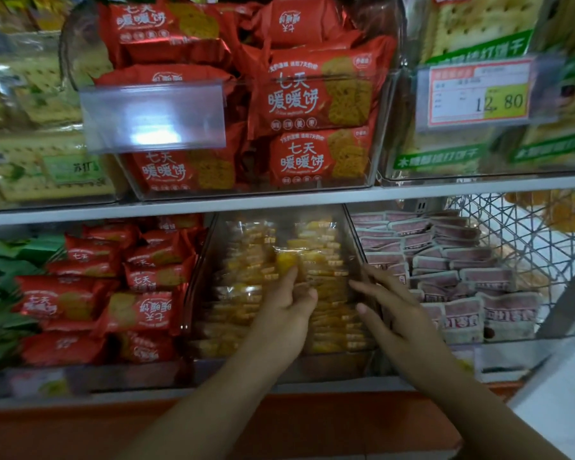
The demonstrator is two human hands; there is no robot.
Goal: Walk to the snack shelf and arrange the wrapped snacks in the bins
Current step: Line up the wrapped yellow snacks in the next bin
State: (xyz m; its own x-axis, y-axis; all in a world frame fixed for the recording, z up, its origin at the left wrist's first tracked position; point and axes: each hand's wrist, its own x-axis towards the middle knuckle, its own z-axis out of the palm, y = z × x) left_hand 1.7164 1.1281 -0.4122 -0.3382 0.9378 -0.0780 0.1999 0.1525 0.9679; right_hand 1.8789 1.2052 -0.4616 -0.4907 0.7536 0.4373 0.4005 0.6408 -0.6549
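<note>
1. I read the left hand as pinching one yellow packet just above the stacked yellow snacks in the middle clear bin.
2. The right hand rests, fingers straight and spread, against the stack's right side, gripping nothing.

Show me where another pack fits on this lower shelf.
The clear plastic bin has a slim gap between its two rows of yellow wrapped snacks, where the left hand pinches one. Red foil packs and pink-white packs are heaped.
</note>
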